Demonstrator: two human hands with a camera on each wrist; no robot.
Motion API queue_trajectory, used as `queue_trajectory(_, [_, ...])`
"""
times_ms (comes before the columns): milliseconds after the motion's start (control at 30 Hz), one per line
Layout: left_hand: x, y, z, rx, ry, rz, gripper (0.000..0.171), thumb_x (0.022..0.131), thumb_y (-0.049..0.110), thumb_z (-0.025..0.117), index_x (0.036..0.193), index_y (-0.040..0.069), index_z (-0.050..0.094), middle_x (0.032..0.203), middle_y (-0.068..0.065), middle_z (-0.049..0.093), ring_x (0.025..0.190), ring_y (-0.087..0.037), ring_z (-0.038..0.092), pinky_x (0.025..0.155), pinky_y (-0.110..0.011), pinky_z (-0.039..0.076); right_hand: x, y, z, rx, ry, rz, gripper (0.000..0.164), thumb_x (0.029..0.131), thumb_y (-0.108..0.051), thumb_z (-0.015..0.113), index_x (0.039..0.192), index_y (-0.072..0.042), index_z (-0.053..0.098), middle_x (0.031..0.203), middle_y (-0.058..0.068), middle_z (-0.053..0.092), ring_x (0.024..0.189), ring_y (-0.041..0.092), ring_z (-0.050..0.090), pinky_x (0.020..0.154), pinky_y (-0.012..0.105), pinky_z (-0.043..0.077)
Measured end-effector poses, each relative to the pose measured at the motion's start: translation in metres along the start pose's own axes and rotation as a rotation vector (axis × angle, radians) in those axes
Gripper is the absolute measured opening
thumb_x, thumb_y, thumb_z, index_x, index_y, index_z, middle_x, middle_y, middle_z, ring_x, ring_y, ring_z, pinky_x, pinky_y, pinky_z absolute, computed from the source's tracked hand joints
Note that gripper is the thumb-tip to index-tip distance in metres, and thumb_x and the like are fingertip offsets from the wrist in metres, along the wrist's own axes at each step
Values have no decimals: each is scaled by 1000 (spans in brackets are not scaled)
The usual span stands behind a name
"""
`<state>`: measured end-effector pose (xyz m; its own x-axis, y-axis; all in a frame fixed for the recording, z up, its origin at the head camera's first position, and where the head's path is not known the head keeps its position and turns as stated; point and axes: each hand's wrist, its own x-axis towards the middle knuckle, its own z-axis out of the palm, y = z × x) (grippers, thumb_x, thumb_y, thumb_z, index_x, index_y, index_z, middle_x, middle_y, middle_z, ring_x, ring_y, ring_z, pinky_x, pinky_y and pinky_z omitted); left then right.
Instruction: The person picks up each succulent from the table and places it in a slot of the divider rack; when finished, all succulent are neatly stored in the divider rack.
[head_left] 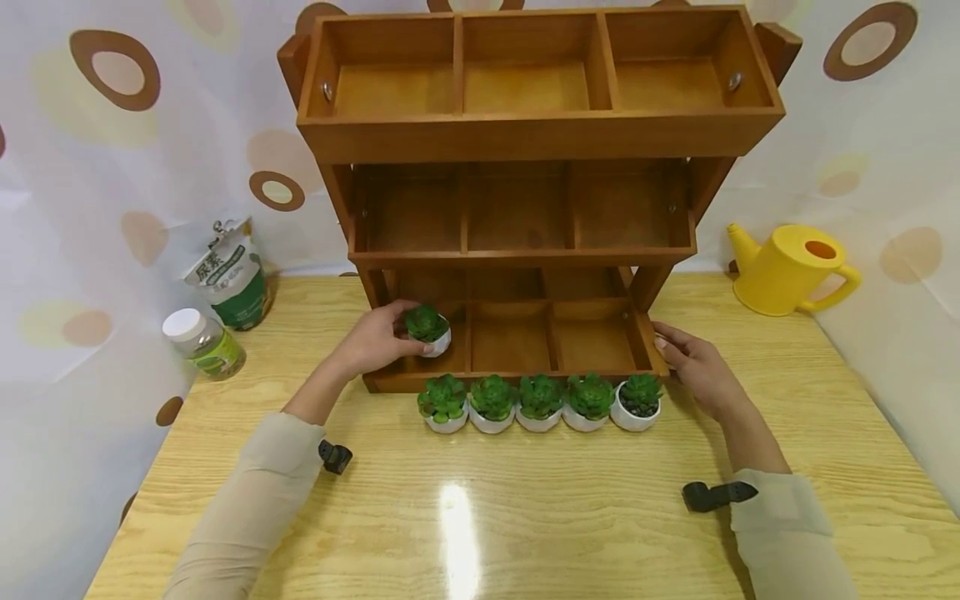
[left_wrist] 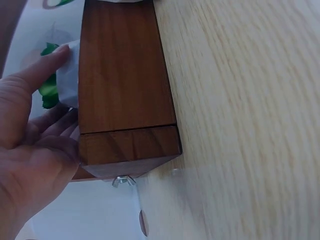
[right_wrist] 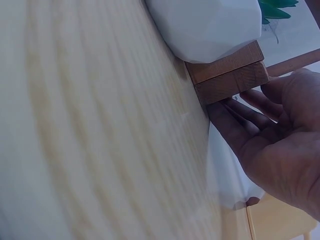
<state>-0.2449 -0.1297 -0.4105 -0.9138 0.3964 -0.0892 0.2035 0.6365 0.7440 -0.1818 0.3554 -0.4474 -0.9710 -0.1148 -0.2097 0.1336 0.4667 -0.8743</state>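
Observation:
My left hand (head_left: 382, 337) pinches the white pot of a small potted succulent (head_left: 426, 325) between thumb and fingers. This plant is inside the left compartment of the wooden shelf (head_left: 540, 137), on its lowest tier. In the left wrist view, the pot (left_wrist: 69, 75) shows behind the tier's brown front board (left_wrist: 122, 70). At the tier's right end, my right hand (head_left: 697, 367) touches the outside of the side board (right_wrist: 232, 82), its fingers extended. Several more potted succulents (head_left: 540, 400) stand in a row along the shelf's front.
A yellow watering can (head_left: 787, 271) stands at the back right of the wooden table (head_left: 570, 517). On the left are a white-capped jar (head_left: 206, 343) and a green-and-white bag (head_left: 232, 279). The upper tiers have open compartments. Patterned cloth (head_left: 135, 208) hangs behind.

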Motion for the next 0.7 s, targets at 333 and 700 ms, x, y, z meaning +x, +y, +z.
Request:
queue_trajectory(333, [6,3,2,114,-38,-15,70,86,30,81,143,4,50,129,-15,64,112,-28,63,98,-45,52,0,0,0,1,-1,-7,60,112,-36,31,163,-7,18,162,27,32,142,44,43,91,11,52])
queue_trajectory(700, [8,6,9,167,-85,-23,68,88,28,79,143,3,49,132,-17,64,119,-31,64,103,-47,51,-1,-1,0,-11,4,12,60,112,-38,31,163,-9,17,162,26,31,143,43,42,98,18,52])
